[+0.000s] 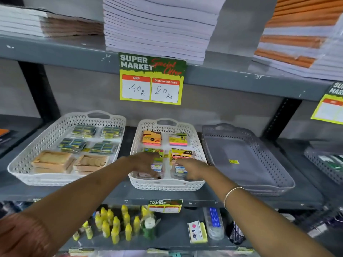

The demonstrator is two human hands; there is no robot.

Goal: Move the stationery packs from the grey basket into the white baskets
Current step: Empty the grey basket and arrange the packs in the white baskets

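The grey basket (246, 160) stands at the right of the shelf and holds only a yellow sticker (233, 161). The middle white basket (167, 185) holds sticky-note packs in orange (151, 138), yellow-pink (178, 139), green (155, 152) and yellow-red (181, 154). My left hand (146, 162) is inside its front left corner, fingers curled down over a clear pack (156, 168). My right hand (193, 167) lies over a second clear pack (180, 170) at the front right, fingers apart and touching its top. The left white basket (55, 179) holds several green-blue packs and tan packs.
A price sign (151, 78) hangs from the shelf above, under stacked notebooks (157, 26). Another grey basket (326, 164) sits at the far right. On the shelf below are yellow glue bottles (115, 225), an eraser box (196, 231) and a pen pack (214, 222).
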